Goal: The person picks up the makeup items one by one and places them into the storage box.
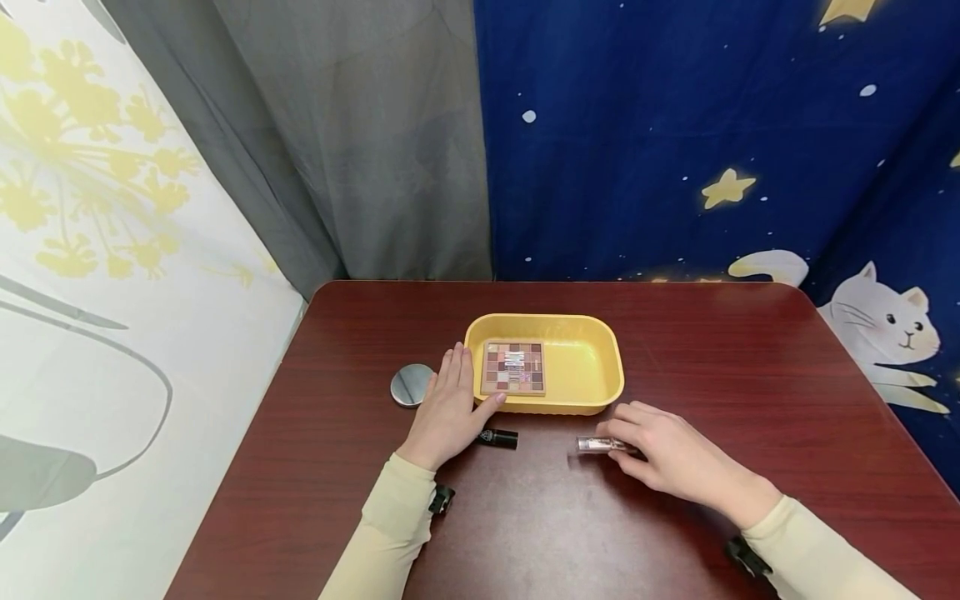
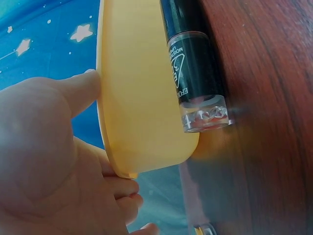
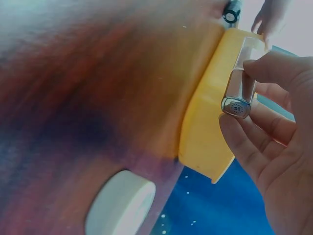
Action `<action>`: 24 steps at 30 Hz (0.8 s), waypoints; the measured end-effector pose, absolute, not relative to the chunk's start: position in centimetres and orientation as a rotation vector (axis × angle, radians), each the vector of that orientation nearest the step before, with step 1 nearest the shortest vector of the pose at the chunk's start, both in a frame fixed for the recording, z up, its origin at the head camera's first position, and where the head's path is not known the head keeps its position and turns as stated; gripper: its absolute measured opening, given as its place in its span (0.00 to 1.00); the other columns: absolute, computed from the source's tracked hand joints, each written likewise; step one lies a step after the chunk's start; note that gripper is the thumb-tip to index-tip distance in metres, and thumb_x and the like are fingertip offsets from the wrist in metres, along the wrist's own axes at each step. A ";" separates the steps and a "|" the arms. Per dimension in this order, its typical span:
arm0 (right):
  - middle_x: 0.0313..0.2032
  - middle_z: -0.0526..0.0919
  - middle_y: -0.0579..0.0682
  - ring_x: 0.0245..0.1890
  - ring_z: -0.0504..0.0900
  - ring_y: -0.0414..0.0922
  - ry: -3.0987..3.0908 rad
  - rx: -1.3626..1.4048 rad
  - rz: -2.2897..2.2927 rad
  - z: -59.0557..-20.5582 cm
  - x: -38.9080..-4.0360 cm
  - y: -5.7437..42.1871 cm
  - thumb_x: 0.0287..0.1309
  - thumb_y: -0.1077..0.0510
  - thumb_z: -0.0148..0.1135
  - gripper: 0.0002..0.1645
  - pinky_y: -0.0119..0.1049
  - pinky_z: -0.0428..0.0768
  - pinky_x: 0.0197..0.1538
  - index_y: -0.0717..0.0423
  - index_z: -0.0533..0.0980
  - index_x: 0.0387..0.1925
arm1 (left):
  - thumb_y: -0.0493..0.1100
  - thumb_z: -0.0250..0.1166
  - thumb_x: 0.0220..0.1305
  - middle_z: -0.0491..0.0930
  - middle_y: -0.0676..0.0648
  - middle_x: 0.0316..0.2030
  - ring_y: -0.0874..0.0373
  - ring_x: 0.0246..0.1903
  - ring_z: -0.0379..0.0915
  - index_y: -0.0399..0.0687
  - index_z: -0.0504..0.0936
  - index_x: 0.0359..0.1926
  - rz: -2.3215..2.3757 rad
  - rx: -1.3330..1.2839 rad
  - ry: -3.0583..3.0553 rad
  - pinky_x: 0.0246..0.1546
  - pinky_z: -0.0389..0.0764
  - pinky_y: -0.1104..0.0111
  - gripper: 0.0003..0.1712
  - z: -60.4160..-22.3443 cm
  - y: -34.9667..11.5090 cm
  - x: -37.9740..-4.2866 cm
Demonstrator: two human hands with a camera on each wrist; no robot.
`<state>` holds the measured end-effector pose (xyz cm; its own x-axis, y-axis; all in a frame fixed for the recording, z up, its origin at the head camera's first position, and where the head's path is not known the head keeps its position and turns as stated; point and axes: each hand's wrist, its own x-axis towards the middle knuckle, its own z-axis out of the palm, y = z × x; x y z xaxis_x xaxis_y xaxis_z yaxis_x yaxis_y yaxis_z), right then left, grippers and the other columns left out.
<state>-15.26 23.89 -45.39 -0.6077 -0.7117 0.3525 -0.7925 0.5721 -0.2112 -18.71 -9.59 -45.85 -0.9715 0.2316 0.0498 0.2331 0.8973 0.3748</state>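
The step in hand seemed to be picking up. The right hand (image 1: pixel 667 454) pinched a small, see-through, shiny plastic tube (image 1: pixel 592 446) between its thumb and curled fingertips. The tube was just outside the near right corner of a yellow plastic tray (image 1: pixel 585 367) with round corners. I could not tell if it touched the dark red wooden table (image 1: pixel 712 350). Moving it next looked like a job for a soft, steady pinch and a lift higher than the tray's rim.

The left hand (image 1: pixel 446 408) held nothing tight. Its fingers lay almost straight along the tray's left edge, and its thumb touched the rim by the near left corner, maybe to keep the tray still. Inside, by that same edge, lay a flat square makeup box (image 1: pixel 513 367) with pink and brown squares. A round silver disc (image 1: pixel 408 385) sat left of the hand.

The head view showed only part of a black round tube (image 1: pixel 504 438) by the tray's near edge. The left wrist view showed its see-through end and white letters. Only the right wrist view showed a thick, round white thing (image 3: pixel 122 203) on the table.
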 end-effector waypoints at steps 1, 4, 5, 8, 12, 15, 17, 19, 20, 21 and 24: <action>0.37 0.75 0.32 0.35 0.69 0.31 -2.577 1.253 0.514 -45.2 -15.3 23.8 0.53 0.57 0.73 0.16 0.30 0.75 0.36 0.40 0.81 0.44 | 0.70 0.50 0.72 0.42 0.39 0.79 0.45 0.78 0.36 0.36 0.43 0.79 -0.604 -0.373 -3.057 0.72 0.50 0.46 0.55 -45.9 -9.6 -18.7; 0.39 0.77 0.33 0.38 0.71 0.31 -2.569 1.256 0.520 -44.7 -15.6 23.5 0.55 0.57 0.72 0.16 0.32 0.77 0.38 0.40 0.82 0.45 | 0.70 0.50 0.72 0.42 0.39 0.79 0.46 0.78 0.35 0.36 0.43 0.79 -0.609 -0.369 -3.062 0.72 0.50 0.46 0.55 -45.9 -9.6 -18.7; 0.40 0.77 0.33 0.38 0.72 0.31 -2.566 1.253 0.518 -44.6 -15.7 23.4 0.55 0.57 0.72 0.16 0.33 0.77 0.39 0.40 0.82 0.45 | 0.70 0.50 0.72 0.42 0.39 0.79 0.46 0.78 0.35 0.36 0.43 0.79 -0.614 -0.367 -3.062 0.72 0.50 0.46 0.55 -45.9 -9.6 -18.7; 0.40 0.78 0.34 0.39 0.73 0.32 -2.538 1.251 0.523 -44.0 -16.1 23.1 0.55 0.57 0.72 0.16 0.33 0.78 0.40 0.42 0.83 0.46 | 0.70 0.50 0.72 0.41 0.39 0.79 0.47 0.78 0.35 0.36 0.43 0.79 -0.617 -0.365 -3.066 0.72 0.50 0.46 0.54 -46.0 -9.6 -18.8; 0.38 0.78 0.35 0.37 0.73 0.32 -2.499 1.242 0.540 -43.3 -16.6 22.7 0.55 0.58 0.72 0.16 0.32 0.77 0.38 0.44 0.83 0.46 | 0.70 0.49 0.72 0.42 0.39 0.79 0.46 0.78 0.35 0.36 0.43 0.79 -0.610 -0.372 -3.060 0.72 0.50 0.46 0.54 -46.1 -9.6 -18.8; 0.39 0.79 0.36 0.36 0.72 0.33 -2.476 1.236 0.552 -42.8 -17.1 22.3 0.55 0.58 0.72 0.15 0.32 0.76 0.37 0.45 0.83 0.45 | 0.70 0.49 0.72 0.42 0.39 0.79 0.46 0.78 0.36 0.36 0.43 0.79 -0.605 -0.375 -3.056 0.72 0.50 0.46 0.54 -46.1 -9.6 -18.8; 0.39 0.79 0.37 0.36 0.73 0.33 -2.460 1.230 0.549 -42.6 -17.5 22.1 0.55 0.58 0.71 0.14 0.32 0.76 0.36 0.46 0.84 0.45 | 0.71 0.49 0.72 0.42 0.39 0.79 0.46 0.78 0.36 0.36 0.43 0.79 -0.601 -0.374 -3.058 0.72 0.50 0.46 0.54 -46.1 -9.6 -18.8; 0.39 0.80 0.39 0.35 0.73 0.34 -2.451 1.226 0.559 -42.3 -18.0 21.9 0.55 0.58 0.71 0.14 0.33 0.77 0.36 0.48 0.84 0.45 | 0.70 0.49 0.72 0.42 0.39 0.79 0.46 0.78 0.36 0.36 0.43 0.79 -0.603 -0.373 -3.059 0.72 0.50 0.46 0.55 -46.2 -9.6 -18.8; 0.39 0.80 0.39 0.35 0.73 0.34 -2.445 1.226 0.560 -42.2 -18.2 21.8 0.55 0.58 0.71 0.14 0.34 0.77 0.36 0.48 0.84 0.45 | 0.70 0.49 0.72 0.42 0.39 0.79 0.46 0.78 0.36 0.36 0.43 0.79 -0.604 -0.372 -3.060 0.72 0.50 0.46 0.55 -46.2 -9.6 -18.8; 0.39 0.80 0.40 0.35 0.73 0.35 -2.442 1.224 0.564 -42.1 -18.5 21.8 0.55 0.58 0.71 0.14 0.34 0.77 0.36 0.49 0.84 0.45 | 0.70 0.49 0.72 0.42 0.39 0.79 0.46 0.78 0.36 0.36 0.43 0.79 -0.610 -0.372 -3.059 0.72 0.50 0.46 0.55 -46.2 -9.6 -18.8; 0.38 0.80 0.39 0.34 0.73 0.35 -2.449 1.214 0.567 -41.9 -19.3 21.6 0.56 0.59 0.70 0.13 0.34 0.77 0.35 0.49 0.84 0.45 | 0.70 0.50 0.72 0.41 0.39 0.79 0.46 0.78 0.35 0.36 0.42 0.79 -0.621 -0.371 -3.065 0.72 0.50 0.46 0.55 -46.2 -9.6 -18.8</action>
<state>-19.29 21.59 -41.93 -0.5725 -0.6702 0.4724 -0.8096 0.5530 -0.1967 -18.79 -9.61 -46.15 -0.9723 0.2306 0.0389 0.2276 0.8944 0.3850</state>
